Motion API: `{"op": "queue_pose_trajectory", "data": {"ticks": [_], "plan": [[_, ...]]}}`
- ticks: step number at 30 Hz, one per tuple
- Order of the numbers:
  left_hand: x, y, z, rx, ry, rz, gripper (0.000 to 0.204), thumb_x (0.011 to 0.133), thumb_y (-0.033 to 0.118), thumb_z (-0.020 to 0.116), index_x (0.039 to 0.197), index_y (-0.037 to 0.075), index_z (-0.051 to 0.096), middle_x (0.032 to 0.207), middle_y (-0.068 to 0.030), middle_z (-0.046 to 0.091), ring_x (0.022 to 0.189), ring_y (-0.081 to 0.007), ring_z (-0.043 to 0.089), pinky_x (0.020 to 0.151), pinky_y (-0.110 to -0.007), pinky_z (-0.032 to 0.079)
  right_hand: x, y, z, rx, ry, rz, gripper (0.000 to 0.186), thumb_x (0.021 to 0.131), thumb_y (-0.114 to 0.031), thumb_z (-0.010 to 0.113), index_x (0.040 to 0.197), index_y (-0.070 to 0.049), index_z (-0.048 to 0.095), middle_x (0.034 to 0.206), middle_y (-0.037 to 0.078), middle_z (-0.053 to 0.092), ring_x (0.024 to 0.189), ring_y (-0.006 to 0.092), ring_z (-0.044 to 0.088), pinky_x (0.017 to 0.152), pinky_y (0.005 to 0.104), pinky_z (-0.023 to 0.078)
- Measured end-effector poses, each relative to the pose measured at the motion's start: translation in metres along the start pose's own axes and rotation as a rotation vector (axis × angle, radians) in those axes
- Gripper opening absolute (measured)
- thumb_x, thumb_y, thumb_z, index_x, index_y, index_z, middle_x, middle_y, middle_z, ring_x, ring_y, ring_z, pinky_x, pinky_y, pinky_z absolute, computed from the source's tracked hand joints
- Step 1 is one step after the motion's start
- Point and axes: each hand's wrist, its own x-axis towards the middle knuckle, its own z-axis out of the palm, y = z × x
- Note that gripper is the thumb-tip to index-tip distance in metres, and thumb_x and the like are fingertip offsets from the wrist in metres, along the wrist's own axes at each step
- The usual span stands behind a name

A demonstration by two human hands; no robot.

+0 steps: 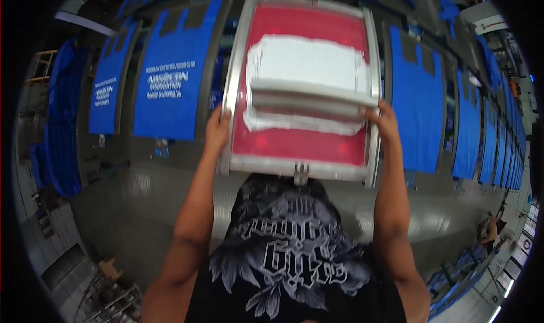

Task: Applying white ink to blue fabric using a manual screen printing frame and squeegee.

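Note:
In front of me lies a screen-printing frame (242, 45) with metal rails and a red mesh (306, 144). White ink (306, 56) covers the middle of the mesh in a broad, ragged patch. A long pale squeegee (311, 99), smeared by motion, lies crosswise over the ink. My left hand (217, 131) is closed around the left rail, beside the squeegee's left end but apart from it. At the other side my right hand (384, 122) grips the squeegee's right end, close by the right rail. Whatever lies under the frame is hidden.
Blue fabric pieces with dark cut-outs lie flat on boards in a row: a printed one (175, 73) to the left, a plain one (416, 107) to the right, several more beyond. Blue cloth (62, 119) hangs at far left. A metal rack (107, 294) stands lower left.

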Motion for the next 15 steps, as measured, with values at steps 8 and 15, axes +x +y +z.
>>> {"op": "queue_pose_trajectory", "data": {"ticks": [8, 15], "plan": [[0.019, -0.012, 0.012, -0.085, 0.022, -0.054, 0.049, 0.095, 0.037, 0.051, 0.13, 0.003, 0.05, 0.116, -0.0147, 0.061, 0.106, -0.0199, 0.056, 0.092, -0.03, 0.041, 0.012, 0.009, 0.004, 0.076, -0.051, -0.013, 0.045, 0.065, -0.014, 0.08, 0.106, -0.002, 0.066, 0.098, 0.006, 0.064, 0.096, 0.0179, 0.057, 0.087, 0.0302, 0.042], [0.01, -0.017, 0.01, -0.013, 0.013, 0.018, 0.046, 0.096, 0.036, 0.049, 0.13, 0.005, 0.05, 0.115, -0.0141, 0.062, 0.104, -0.0209, 0.057, 0.09, -0.031, 0.042, 0.001, 0.01, 0.008, 0.068, -0.041, -0.026, 0.049, 0.065, -0.012, 0.08, 0.11, 0.0, 0.064, 0.113, 0.009, 0.06, 0.108, 0.0222, 0.054, 0.097, 0.0332, 0.037]]}}
